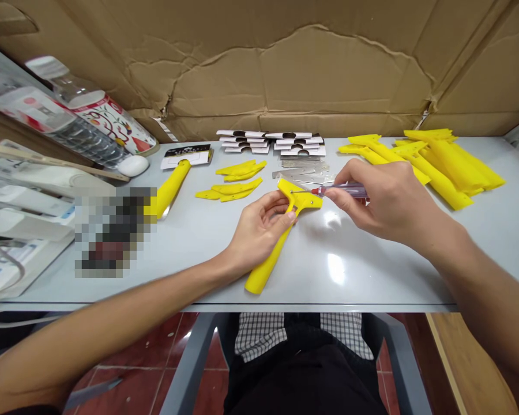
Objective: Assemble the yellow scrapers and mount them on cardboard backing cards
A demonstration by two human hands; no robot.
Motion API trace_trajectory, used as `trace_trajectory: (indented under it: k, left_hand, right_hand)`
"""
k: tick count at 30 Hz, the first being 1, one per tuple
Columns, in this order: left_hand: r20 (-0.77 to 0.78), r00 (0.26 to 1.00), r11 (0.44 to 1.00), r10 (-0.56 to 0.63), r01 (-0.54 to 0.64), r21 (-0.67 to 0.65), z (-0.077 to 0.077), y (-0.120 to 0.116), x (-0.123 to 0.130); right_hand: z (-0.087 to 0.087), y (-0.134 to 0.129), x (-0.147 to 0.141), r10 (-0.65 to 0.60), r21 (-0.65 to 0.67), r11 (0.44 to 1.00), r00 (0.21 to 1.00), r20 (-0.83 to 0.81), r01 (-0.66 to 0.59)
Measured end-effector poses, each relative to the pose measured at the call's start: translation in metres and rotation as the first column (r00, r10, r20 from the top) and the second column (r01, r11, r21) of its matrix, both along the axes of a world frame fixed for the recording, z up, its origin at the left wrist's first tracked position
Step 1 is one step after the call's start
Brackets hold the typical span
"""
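A yellow plastic scraper (273,253) is tilted over the table, its T-shaped head pointing away from me. My left hand (263,230) grips it just below the head, fingers closed around the handle's neck. In my right hand (384,199) is a screwdriver (348,189) with a translucent purple handle and a red collar. Its thin shaft lies across the scraper head, the tip at a screw near the head's left side. Another screw shows at the right end. Thin metal blades (305,172) lie just behind the head.
Loose yellow head plates (236,189) lie left of the blades. Folded black-and-white cards (246,141) are stacked at the back. Several yellow scraper handles (447,158) are piled at right. A carded scraper (175,184), bottles (108,118) and a pixelated patch are at left. Cardboard (285,63) walls the back.
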State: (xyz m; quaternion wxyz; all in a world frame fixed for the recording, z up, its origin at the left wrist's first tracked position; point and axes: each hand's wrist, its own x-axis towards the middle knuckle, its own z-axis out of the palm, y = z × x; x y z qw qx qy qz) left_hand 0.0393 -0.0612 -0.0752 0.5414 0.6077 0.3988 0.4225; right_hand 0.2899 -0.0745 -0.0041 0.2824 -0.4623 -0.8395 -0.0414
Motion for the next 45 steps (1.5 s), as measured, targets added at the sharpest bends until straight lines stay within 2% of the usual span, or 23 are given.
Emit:
trace_trajectory:
  k: [6, 15, 20, 23, 29, 34, 37, 42, 45]
  left_hand:
    - [-0.018, 1.0, 1.0, 0.008, -0.008, 0.006, 0.0012, -0.0003, -0.0009]
    - [0.003, 1.0, 1.0, -0.002, 0.002, -0.015, -0.0001, 0.0, -0.0005]
    - [-0.005, 1.0, 1.0, 0.011, -0.011, -0.008, -0.0002, -0.0003, -0.0002]
    - [-0.002, 1.0, 1.0, 0.013, -0.013, -0.016, -0.0002, -0.0004, 0.0001]
    - [-0.008, 1.0, 1.0, 0.004, -0.004, -0.006, 0.0007, -0.0003, 0.0002]
    - [-0.037, 0.999, 1.0, 0.014, -0.014, 0.011, 0.0011, -0.0005, -0.0005]
    - [-0.025, 1.0, 1.0, 0.012, -0.012, 0.003, 0.0001, -0.0001, -0.0001]
    - [0.0, 1.0, 1.0, 0.002, -0.002, 0.01, -0.0005, 0.0002, 0.0011]
    - [-0.011, 1.0, 1.0, 0.005, -0.005, 0.008, 0.0007, -0.0002, 0.001]
  right_hand:
    - [0.0024, -0.0057, -0.0032, 0.08, -0.03, 0.996, 0.995, -0.066, -0.082]
    - [-0.0009, 0.0003, -0.0007, -0.024, 0.019, 1.0, 1.0, 0.004, 0.024]
    - [0.0043, -0.0067, -0.0034, 0.037, -0.078, 0.996, 0.998, -0.046, -0.041]
    - [0.0034, -0.0062, -0.0028, 0.069, -0.062, 0.995, 0.996, -0.061, -0.073]
    - [0.0015, -0.001, -0.0013, -0.008, -0.018, 1.0, 1.0, -0.017, 0.007]
    - [0.0047, -0.0068, -0.0035, 0.048, -0.058, 0.997, 0.997, -0.058, -0.051]
    - [0.0047, -0.0077, -0.004, 0.032, -0.087, 0.995, 0.998, -0.061, -0.037]
    - [0.0019, -0.0029, -0.0027, 0.005, 0.001, 1.0, 1.0, -0.02, -0.005]
    - [0.0016, -0.0033, -0.0023, 0.061, 0.028, 0.998, 0.997, -0.049, -0.06]
